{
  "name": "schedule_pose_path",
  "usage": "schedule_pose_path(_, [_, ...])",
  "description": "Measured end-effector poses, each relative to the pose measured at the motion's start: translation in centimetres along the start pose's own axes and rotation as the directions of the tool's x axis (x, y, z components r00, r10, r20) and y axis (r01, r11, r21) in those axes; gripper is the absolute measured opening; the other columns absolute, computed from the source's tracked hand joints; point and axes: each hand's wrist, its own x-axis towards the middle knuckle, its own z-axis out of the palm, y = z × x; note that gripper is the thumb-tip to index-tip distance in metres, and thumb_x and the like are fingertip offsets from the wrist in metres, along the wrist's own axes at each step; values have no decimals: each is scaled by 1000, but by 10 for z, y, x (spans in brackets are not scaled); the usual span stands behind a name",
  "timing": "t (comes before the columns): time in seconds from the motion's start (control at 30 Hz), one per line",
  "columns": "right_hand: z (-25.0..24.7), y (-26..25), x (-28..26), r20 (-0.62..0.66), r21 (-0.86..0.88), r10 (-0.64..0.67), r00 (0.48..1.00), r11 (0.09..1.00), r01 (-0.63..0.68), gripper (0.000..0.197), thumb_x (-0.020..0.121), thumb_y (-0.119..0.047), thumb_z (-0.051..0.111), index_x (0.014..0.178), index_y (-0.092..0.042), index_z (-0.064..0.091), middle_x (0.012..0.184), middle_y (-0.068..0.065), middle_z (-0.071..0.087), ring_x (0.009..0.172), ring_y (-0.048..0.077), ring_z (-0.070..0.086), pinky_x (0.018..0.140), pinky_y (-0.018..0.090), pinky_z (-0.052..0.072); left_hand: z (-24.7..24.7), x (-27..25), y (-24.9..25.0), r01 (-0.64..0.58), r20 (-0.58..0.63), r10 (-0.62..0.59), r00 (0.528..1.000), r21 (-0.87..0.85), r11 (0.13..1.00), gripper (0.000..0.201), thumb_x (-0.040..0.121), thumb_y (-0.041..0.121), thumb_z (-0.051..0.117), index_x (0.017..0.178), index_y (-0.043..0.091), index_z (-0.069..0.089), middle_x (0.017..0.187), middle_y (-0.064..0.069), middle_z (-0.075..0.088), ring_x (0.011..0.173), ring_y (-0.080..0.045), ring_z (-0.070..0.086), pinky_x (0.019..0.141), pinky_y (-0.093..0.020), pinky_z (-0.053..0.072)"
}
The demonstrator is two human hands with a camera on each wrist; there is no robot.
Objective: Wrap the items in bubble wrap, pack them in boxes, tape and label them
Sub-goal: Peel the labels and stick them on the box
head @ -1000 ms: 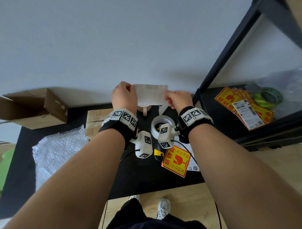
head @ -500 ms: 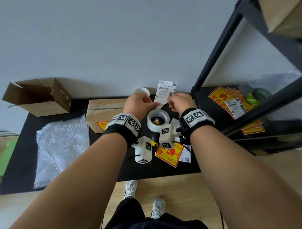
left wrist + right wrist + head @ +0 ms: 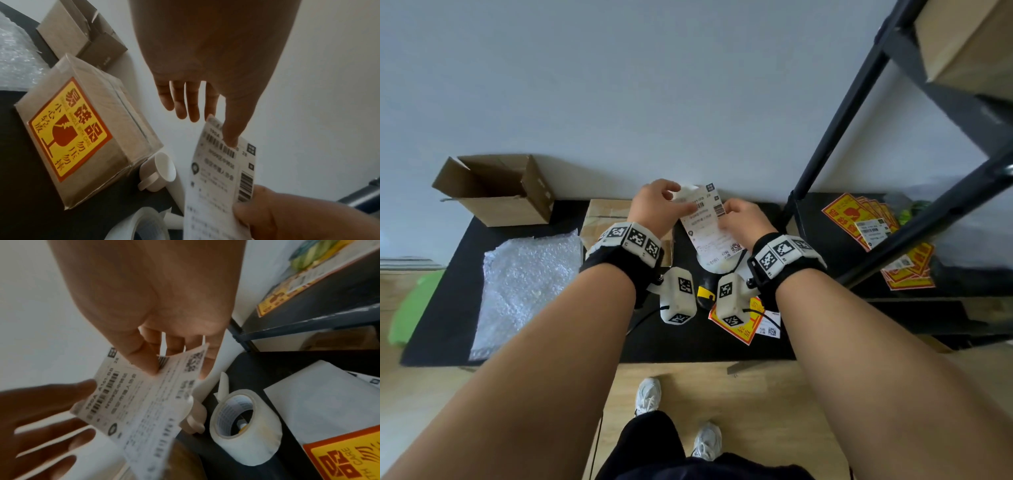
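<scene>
You held the shipping label [image 3: 708,224] in the air between both hands, above the tape roll [image 3: 244,426] and beside the taped box [image 3: 82,129]. Your right hand [image 3: 744,219] pinched its barcode edge between thumb and curled fingers. Your left hand [image 3: 655,205] pinched the upper corner, thumb on the print, other fingers loosely extended.

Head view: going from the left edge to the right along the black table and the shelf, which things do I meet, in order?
Bubble wrap sheet → taped cardboard box → shipping label held in both hands → fragile stickers on the shelf → green tape roll.
</scene>
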Motion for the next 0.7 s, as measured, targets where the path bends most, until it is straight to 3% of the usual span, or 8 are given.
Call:
schedule_pose_path(0.1, [12,-9,0,35,-60,-5,999,998,7,16,90,-6,53,103,-1,60,111,16,66,101,30,66,87,44,56,-12,-1,-5,0,16,-1,1000,70,998,11,88,26,70,93,17,66,79,10,61,69,-3,53,53,-11,35])
schedule_pose_path(0.2, [20,-18,4,14,-22,25,1000,999,-25,22,89,-10,62,111,-12,60,114,9,64,102,24,63,77,30,52,-26,1,-12,24,-1,-24,1000,64,998,12,91,27,67,86,17,68,71,10,61,59,-1,49,50,-15,32])
schedule_pose_path(0.33, [34,-33,12,-26,37,81,996,996,-80,34,87,-17,70,119,-13,58,108,4,63,95,19,62,79,31,50,-51,8,-25,97,-77,-104,992,-86,992,10,92,25,66,87,17,70,76,8,65,62,-2,54,53,-15,38])
schedule_pose_path(0.43, [48,-42,19,-7,10,105,994,994,-105,29,88,-19,71,113,-14,57,95,2,63,78,15,60,73,28,49,-68,16,-39,173,-92,-201,975,-252,952,8,89,25,69,85,18,71,81,7,69,71,-3,61,61,-16,44])
schedule_pose_path(0.5, [59,-47,23,-15,7,108,994,994,-108,22,88,-17,70,108,-14,60,96,2,64,77,13,59,71,26,50,-76,21,-48,209,-94,-250,964,-319,925,9,88,24,71,81,19,72,78,7,70,71,-3,62,63,-15,46])
schedule_pose_path(0.6, [72,-55,30,-60,-2,113,992,994,-114,4,89,-14,68,88,-16,64,101,5,68,90,17,63,88,35,55,-82,29,-61,248,-84,-299,951,-376,893,8,86,24,73,81,17,73,77,4,71,70,-5,64,68,-18,51])
schedule_pose_path(0.63, [76,-57,32,-73,7,118,990,993,-118,7,90,-13,66,84,-17,63,103,6,69,93,18,65,91,37,55,-85,31,-65,258,-82,-308,948,-369,893,9,86,24,73,81,17,73,76,4,70,68,-5,63,67,-17,51])
schedule_pose_path(0.7, [84,-60,37,-87,62,127,988,991,-122,4,91,-9,64,90,-13,63,105,9,70,98,21,67,90,39,56,-89,35,-73,277,-90,-319,944,-311,909,12,86,25,72,81,14,74,75,3,69,63,-5,59,58,-14,46])
